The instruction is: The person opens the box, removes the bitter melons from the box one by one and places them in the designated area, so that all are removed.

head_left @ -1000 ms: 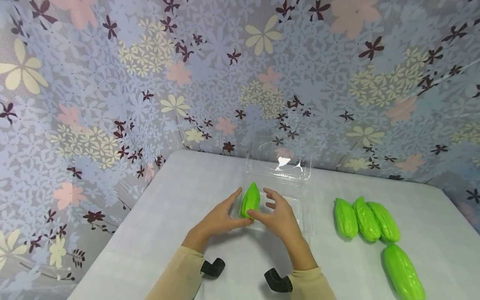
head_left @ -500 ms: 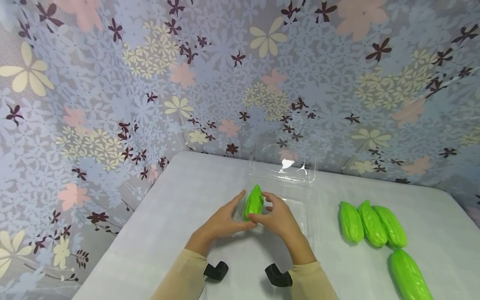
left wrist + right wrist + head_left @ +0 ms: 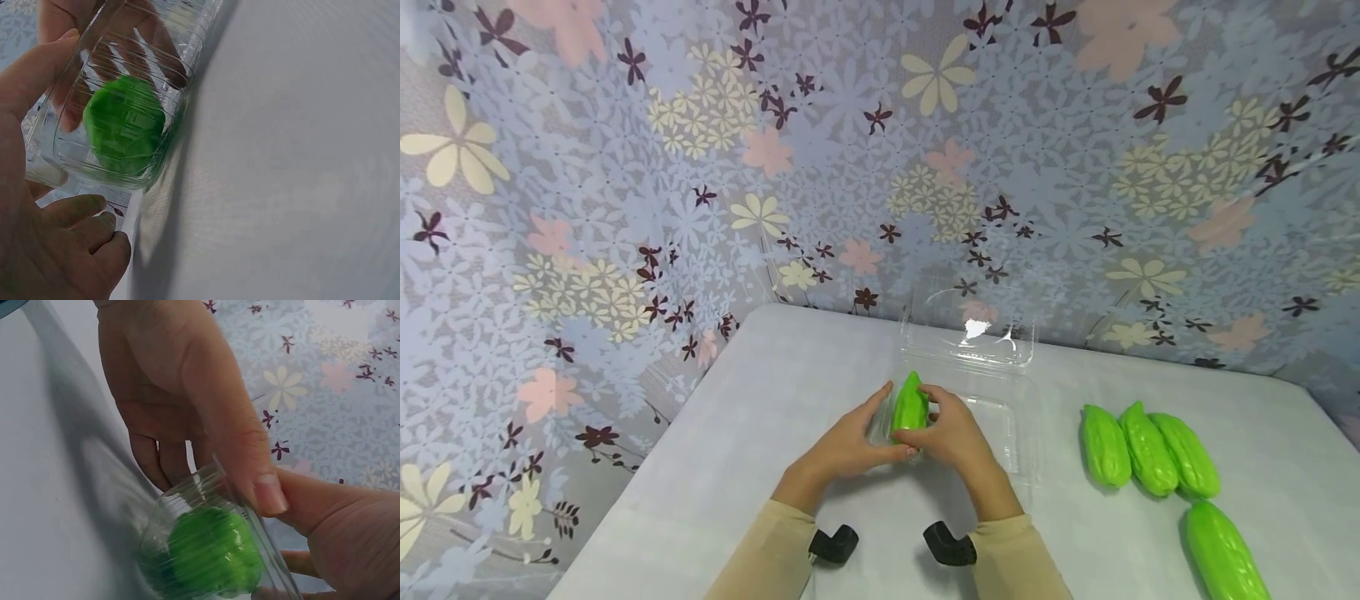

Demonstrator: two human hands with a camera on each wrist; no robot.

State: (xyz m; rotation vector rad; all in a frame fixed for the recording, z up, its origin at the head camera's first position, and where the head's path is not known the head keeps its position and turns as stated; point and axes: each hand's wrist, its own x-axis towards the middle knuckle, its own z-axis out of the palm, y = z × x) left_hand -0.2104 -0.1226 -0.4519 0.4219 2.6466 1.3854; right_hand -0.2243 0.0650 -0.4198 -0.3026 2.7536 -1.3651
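A bright green, ridged toy bitter melon (image 3: 912, 407), pointed at its far end, lies along the left side of a clear plastic clamshell container (image 3: 1024, 433). My right hand (image 3: 958, 429) reaches over the container and grips the melon, thumb at its near end and fingers on its right side. At the front left corner, my left hand (image 3: 844, 442) holds the container, its thumb along the front rim and its index finger along the left side. Through the clear wall, the left wrist view shows the melon's rounded end (image 3: 125, 125), with the right hand's fingers above it.
The container's clear lid (image 3: 966, 343) stands open at the back, near the floral wall covering (image 3: 820, 167). On the right, three more green melons (image 3: 1150, 450) lie side by side, and another melon (image 3: 1225, 550) lies nearer. White cloth (image 3: 715, 467) covers the table.
The right hand's fingers have closed in against the melon's right side. The left hand stays at the container's corner. The head view has shifted slightly.
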